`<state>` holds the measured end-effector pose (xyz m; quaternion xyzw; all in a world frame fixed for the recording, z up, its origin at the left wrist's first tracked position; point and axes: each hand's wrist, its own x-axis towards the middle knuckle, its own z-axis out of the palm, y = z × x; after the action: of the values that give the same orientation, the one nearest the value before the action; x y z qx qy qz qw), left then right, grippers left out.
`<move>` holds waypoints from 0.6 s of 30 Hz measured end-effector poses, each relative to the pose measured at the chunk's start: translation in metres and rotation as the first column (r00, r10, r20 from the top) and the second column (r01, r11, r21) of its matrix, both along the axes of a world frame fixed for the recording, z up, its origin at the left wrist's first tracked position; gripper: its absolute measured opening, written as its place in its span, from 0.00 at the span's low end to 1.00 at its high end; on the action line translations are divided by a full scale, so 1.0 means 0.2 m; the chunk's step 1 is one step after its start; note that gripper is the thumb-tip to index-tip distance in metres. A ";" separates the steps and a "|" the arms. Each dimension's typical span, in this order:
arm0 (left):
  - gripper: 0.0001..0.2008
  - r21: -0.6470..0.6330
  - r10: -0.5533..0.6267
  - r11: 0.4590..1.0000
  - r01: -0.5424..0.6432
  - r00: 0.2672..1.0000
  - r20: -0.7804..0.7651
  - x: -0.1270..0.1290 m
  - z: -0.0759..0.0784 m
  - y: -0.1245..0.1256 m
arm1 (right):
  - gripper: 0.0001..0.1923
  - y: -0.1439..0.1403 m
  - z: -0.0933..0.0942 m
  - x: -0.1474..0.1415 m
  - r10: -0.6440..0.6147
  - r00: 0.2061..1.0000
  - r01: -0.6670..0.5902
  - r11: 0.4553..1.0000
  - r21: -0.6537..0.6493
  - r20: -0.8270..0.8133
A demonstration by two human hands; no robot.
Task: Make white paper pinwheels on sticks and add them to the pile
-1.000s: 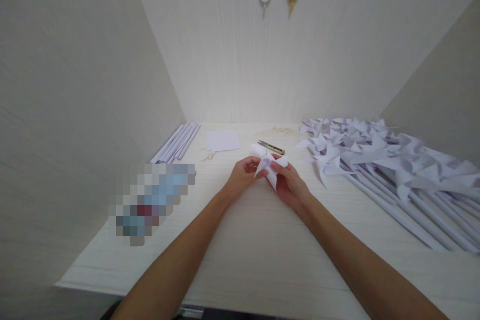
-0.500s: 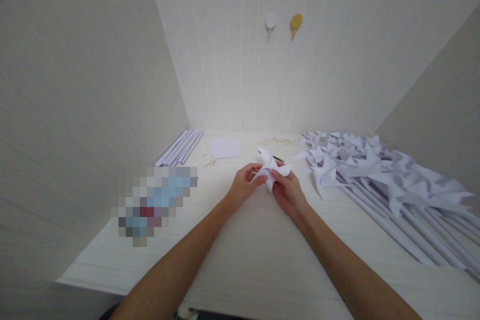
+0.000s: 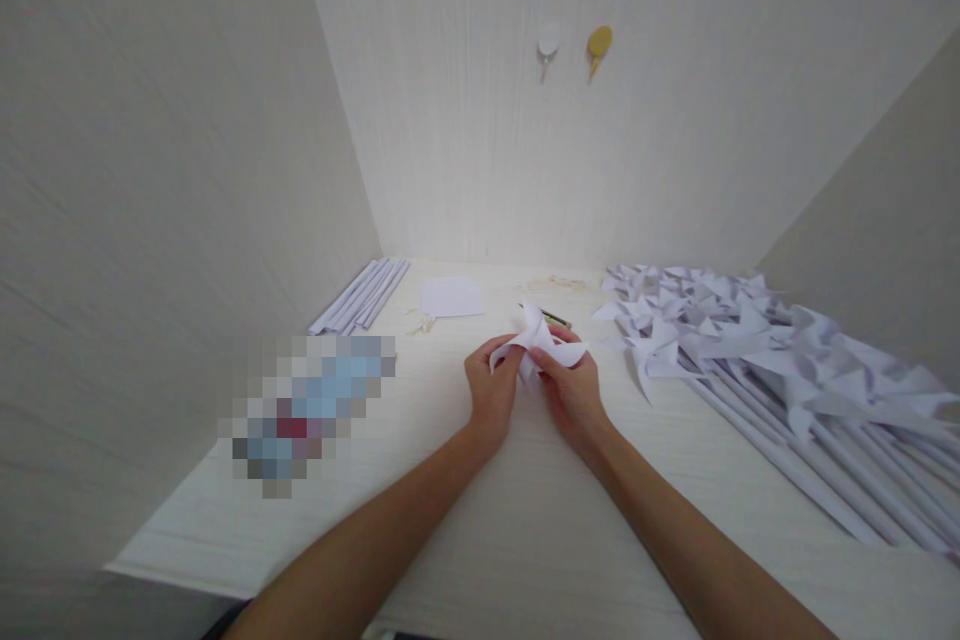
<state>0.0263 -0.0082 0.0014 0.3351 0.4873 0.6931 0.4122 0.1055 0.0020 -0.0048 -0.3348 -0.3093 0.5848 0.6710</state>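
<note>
A white paper pinwheel with curved blades is held between my two hands above the middle of the table. My left hand is closed on its left side, the thumb pressing near the centre. On the right side, my right hand pinches it, its thumb also close to the centre. Fingers behind the paper are partly hidden. Just beyond the pinwheel lies a dark, thin tool, partly covered by the paper and my right hand; its kind I cannot make out.
Many finished-looking pinwheels on paper sticks are heaped at the right. Rolled paper tubes lie at the back left, beside a flat white sheet. A blurred-out object is at the left. Two hooks are on the back wall.
My left hand has turned more upright, and its thumb has moved in toward the pinwheel's centre. The pinwheel has tilted a little; both hands still hold it.
</note>
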 end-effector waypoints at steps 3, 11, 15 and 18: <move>0.05 -0.011 0.024 1.000 -0.024 1.000 0.015 0.00 0.00 0.00 | 0.27 0.00 0.00 0.00 -0.002 0.999 0.002 1.000 0.003 0.048; 0.02 0.030 0.005 1.000 -0.004 0.999 -0.042 -0.01 0.00 0.01 | 0.24 0.00 -0.04 0.01 -0.021 0.986 0.007 0.996 0.084 0.167; 0.05 0.035 -0.052 0.998 0.056 0.991 -0.123 -0.02 0.00 0.01 | 0.23 0.01 -0.03 0.01 -0.061 0.992 0.054 0.997 0.062 0.106; 0.14 0.018 -0.143 0.989 0.149 0.971 -0.194 -0.02 -0.01 0.01 | 0.21 0.02 -0.01 0.03 -0.098 0.994 0.098 0.995 0.010 -0.048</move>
<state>0.0223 -0.0069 -0.0001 0.4419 0.4874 0.6332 0.4077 0.1109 0.0052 -0.0064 -0.3315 -0.2802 0.5568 0.7081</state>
